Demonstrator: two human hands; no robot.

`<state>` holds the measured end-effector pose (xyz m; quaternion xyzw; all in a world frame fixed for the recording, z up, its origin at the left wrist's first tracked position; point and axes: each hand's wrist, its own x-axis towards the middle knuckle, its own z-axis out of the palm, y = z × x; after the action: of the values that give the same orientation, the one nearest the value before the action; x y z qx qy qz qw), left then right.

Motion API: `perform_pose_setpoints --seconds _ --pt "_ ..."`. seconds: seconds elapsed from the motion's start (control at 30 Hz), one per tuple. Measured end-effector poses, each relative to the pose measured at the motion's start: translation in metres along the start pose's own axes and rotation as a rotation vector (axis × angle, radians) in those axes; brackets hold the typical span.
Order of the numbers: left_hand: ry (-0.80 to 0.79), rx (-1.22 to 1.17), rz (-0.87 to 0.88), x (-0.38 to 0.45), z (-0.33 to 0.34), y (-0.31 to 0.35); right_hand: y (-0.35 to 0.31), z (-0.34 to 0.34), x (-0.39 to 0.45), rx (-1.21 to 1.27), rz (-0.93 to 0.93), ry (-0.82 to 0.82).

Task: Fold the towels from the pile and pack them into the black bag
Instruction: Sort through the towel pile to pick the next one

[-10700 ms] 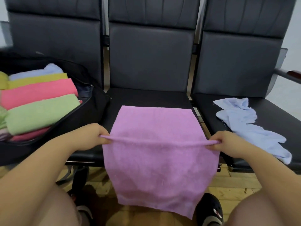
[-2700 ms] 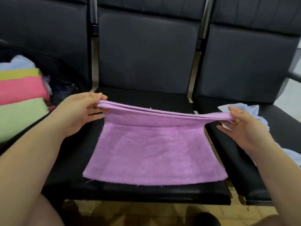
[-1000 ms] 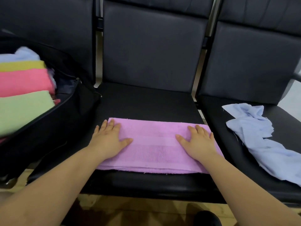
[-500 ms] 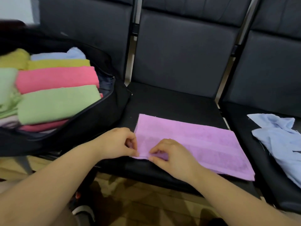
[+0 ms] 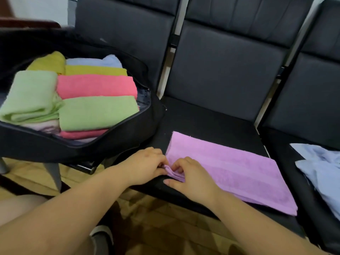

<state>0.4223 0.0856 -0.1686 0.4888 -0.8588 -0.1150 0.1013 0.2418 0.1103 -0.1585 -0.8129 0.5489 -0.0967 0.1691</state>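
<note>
The purple towel (image 5: 230,170), lying on the middle seat (image 5: 206,124), is being pinched at its left end by the left hand (image 5: 145,165) and right hand (image 5: 191,178); judged next, that end is to be carried across, then packed into the black bag (image 5: 110,142).

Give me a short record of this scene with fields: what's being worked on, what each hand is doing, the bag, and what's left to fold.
Working item: purple towel, folded into a strip, flat on the middle seat
Left hand: pinches the towel's near-left corner
Right hand: pinches the same corner, beside the left
Black bag: open on the left seat, holding folded green, pink, yellow and blue towels
Left to fold: crumpled light blue towel on the right seat
</note>
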Motion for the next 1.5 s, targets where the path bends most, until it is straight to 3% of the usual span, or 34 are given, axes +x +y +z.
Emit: perform_pose_setpoints --seconds 0.13,0.33,0.5,0.57,0.7,0.77,1.0,1.1,1.33,1.43,1.5 --pt "-0.043 -0.002 -0.007 0.002 -0.004 0.000 -0.004 -0.001 -0.001 0.039 0.027 0.002" --pt "-0.151 -0.388 -0.087 -0.003 -0.025 0.002 -0.012 -0.004 -0.011 0.173 0.019 -0.030" --pt "-0.046 -0.622 -0.039 -0.013 -0.048 0.010 -0.026 -0.022 -0.018 0.489 -0.028 -0.069" --pt "-0.060 -0.595 -0.065 -0.015 -0.054 0.006 -0.027 -0.038 -0.022 0.588 -0.029 -0.090" --pt "-0.256 -0.254 -0.126 -0.012 -0.057 -0.002 -0.010 -0.067 -0.035 0.695 0.007 -0.123" --pt "-0.278 -0.199 -0.143 -0.008 -0.059 -0.003 0.006 -0.079 -0.043 0.732 0.047 -0.161" --pt "-0.121 -0.512 -0.157 0.017 -0.080 0.006 0.060 -0.106 -0.074 0.799 0.062 -0.196" --pt "0.071 -0.550 -0.171 0.038 -0.081 0.024 0.078 -0.115 -0.085 0.838 0.067 -0.165" --pt "0.412 -0.952 -0.086 0.096 -0.052 0.095 0.114 -0.157 -0.106 0.788 0.176 -0.014" --pt "0.330 -0.973 -0.038 0.116 -0.032 0.114 0.140 -0.159 -0.109 0.703 0.430 0.024" --pt "0.198 -0.845 -0.089 0.127 -0.016 0.116 0.154 -0.153 -0.108 0.540 0.608 -0.036"
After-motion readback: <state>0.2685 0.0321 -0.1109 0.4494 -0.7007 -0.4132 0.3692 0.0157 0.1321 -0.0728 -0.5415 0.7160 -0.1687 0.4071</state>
